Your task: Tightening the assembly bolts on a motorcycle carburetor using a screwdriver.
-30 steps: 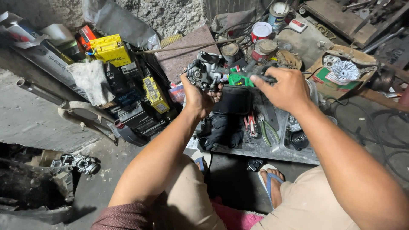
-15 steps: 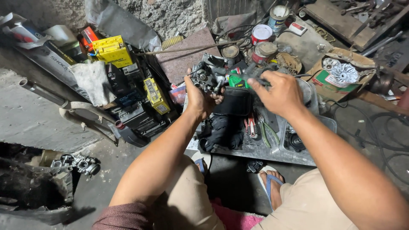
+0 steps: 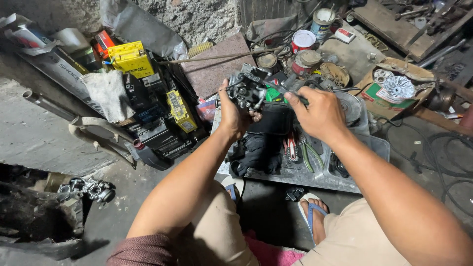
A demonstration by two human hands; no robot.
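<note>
The left hand (image 3: 233, 114) is clamped around a grey carburetor (image 3: 246, 90) held up above the metal tray (image 3: 315, 175), while the right hand (image 3: 318, 114), just beside it, grips a dark tool (image 3: 286, 89) reaching to the carburetor.

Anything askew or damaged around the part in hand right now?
The left hand holds a small metal engine part while the right hand works a tool against it. Oddities: a torn cardboard box lies open at right, and a similar engine part sits loose on the floor at left.
</note>
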